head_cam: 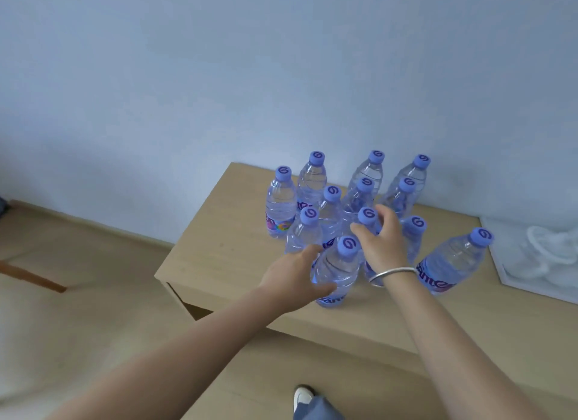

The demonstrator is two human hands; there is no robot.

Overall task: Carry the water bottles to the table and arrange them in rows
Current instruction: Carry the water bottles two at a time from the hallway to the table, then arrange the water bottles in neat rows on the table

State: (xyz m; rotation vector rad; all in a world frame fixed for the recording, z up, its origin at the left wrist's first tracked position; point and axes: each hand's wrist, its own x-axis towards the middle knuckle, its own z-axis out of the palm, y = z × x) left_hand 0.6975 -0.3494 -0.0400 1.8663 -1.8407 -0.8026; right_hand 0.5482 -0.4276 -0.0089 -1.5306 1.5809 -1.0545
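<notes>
The water bottles [347, 213] stand clustered upright on the wooden surface [231, 250] near the wall, in loose rows. The left hand [294, 275] wraps the body of the nearest bottle [339, 271]; the right hand [380, 242] curls over a bottle just behind [366, 216], though whether that grip has closed is hard to tell. Full, they look fairly heavy, with thin, smooth walls that give under a squeeze, so the ribbed middle or the neck under the cap seems the surest hold.

Each purple bottle cap [347, 247] carries a printed spiral mark. The bottle labels [438, 279] show partial letters, possibly "ante", not fully readable.
</notes>
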